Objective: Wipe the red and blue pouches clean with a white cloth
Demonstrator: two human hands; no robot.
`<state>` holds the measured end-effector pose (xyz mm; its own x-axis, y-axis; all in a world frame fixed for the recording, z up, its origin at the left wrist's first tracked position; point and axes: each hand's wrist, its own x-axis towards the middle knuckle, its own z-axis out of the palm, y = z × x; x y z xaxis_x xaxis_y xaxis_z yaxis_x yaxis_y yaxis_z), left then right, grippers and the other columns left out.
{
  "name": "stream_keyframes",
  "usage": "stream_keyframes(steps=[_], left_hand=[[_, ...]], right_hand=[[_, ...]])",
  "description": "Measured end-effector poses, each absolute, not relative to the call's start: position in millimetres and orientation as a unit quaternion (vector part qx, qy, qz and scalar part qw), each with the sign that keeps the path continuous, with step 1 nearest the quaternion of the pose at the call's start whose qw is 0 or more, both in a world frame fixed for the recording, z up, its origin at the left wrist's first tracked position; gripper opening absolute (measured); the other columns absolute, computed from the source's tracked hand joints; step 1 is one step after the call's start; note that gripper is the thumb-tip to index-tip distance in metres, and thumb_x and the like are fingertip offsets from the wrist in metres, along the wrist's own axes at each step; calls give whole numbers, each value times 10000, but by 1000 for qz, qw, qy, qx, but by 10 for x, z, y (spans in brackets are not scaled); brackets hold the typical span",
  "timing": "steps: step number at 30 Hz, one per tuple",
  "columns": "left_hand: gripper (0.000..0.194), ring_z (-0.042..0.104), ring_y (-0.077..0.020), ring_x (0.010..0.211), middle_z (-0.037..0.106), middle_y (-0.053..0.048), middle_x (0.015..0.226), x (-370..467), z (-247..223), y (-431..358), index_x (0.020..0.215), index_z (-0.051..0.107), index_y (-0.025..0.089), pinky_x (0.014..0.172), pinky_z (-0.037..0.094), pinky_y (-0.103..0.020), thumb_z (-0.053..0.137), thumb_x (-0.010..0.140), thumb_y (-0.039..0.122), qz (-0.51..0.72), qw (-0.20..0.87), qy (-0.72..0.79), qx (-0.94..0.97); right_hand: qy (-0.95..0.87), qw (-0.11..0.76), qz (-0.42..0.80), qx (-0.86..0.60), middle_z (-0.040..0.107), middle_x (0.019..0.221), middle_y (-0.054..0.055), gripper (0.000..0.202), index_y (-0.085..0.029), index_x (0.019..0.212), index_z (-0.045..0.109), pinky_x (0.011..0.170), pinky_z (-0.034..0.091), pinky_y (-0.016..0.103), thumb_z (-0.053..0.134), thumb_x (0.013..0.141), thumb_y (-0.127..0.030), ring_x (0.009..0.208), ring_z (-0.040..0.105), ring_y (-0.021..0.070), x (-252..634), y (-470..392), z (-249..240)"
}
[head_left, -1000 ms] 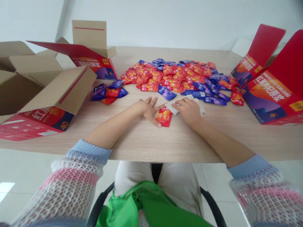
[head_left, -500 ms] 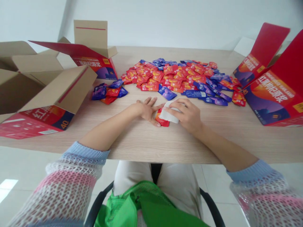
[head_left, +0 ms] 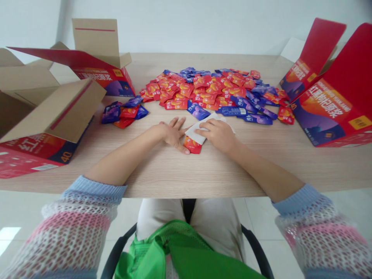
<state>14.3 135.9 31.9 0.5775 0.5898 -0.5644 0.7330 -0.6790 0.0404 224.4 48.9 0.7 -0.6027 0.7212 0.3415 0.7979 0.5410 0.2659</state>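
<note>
A red sachet (head_left: 193,145) lies on the table in front of me, its upper part under a white tissue (head_left: 196,133). My left hand (head_left: 174,135) rests flat with fingers spread, thumb and forefinger at the sachet's left edge. My right hand (head_left: 218,133) has its fingers bent over the tissue and presses it down on the sachet. Just beyond the tissue lies a purple sachet (head_left: 198,111), at the front of a wide heap of red and purple sachets (head_left: 200,87).
A small pile of sachets (head_left: 124,112) lies to the left. Open printed cartons stand on both sides: a near left carton (head_left: 43,149), a far left carton (head_left: 116,79), a near right carton (head_left: 334,108) and a far right carton (head_left: 299,75). The table edge (head_left: 192,193) is close to me.
My right hand and the tissue have slid up over the sachet, and the tissue now lies more spread out. The left hand stays by the sachet. The whole view has shifted slightly.
</note>
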Motion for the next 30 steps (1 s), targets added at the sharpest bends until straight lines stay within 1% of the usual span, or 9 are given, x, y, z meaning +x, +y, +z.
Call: stream_keyframes(steps=[3,7,11,13,15,19,23,27,30], left_hand=[[1234,-191,-488,1425,-301,17,1561,118,283,1373,1520,2,456,1053,52,-769,707,562,783,-255,136,374,881],[1252,-198,-483,1426,-310,7,1559,104,272,1377,1512,-62,454,1044,54,-778,690,570,795,-255,135,368,884],[1256,-192,-461,1437,-314,-15,1556,102,284,1372,1495,-125,465,1037,70,-782,694,594,773,-252,138,359,888],[1264,-199,-463,1433,-318,-20,1553,99,284,1370,1491,-133,467,1029,66,-789,703,592,765,-246,142,358,890],[1274,-207,-468,1427,-322,-16,1549,96,277,1371,1489,-131,476,1021,56,-797,715,579,759,-240,147,357,891],[1285,-210,-474,1421,-311,-5,1548,90,253,1383,1493,-106,483,1023,35,-796,736,559,748,-232,159,358,890],[1300,-213,-483,1414,-296,5,1553,94,239,1386,1506,-67,469,1040,21,-783,753,535,745,-226,159,367,888],[1288,-213,-474,1419,-296,22,1555,99,241,1379,1492,-80,495,1034,20,-788,756,542,737,-223,160,366,890],[1289,-212,-474,1420,-293,23,1558,99,238,1385,1493,-79,494,1037,19,-785,753,541,742,-224,161,366,889]], right_hand=[[-856,96,-193,-470,671,1195,66,343,-231,1245,660,822,432,368,460,972,-174,1050,546,246,2386,592,-40],[-848,112,-204,-477,687,1183,41,335,-251,1213,678,802,427,346,447,982,-175,1046,559,224,2540,666,-58],[-845,181,-240,-442,678,1212,36,299,-257,1167,700,850,428,349,459,992,-225,1108,555,221,2609,583,43],[-836,221,-245,-438,671,1224,42,289,-258,1144,711,894,426,362,469,989,-231,1133,550,227,2592,503,98],[-838,243,-236,-428,672,1219,46,280,-260,1138,714,924,427,375,482,984,-230,1140,552,231,2537,428,125],[-878,224,-217,-364,686,1198,27,278,-280,1137,709,906,453,378,487,981,-219,1126,571,220,2376,356,99],[-895,203,-258,-304,703,1164,-4,271,-274,1104,716,887,468,363,480,986,-215,1112,580,208,2268,383,55],[-899,183,-281,-280,705,1142,-3,244,-248,1032,727,874,469,351,490,982,-223,1091,574,212,2227,415,25],[-902,169,-263,-297,704,1120,16,248,-238,1057,718,833,462,359,481,984,-228,1063,566,221,2230,442,3]])
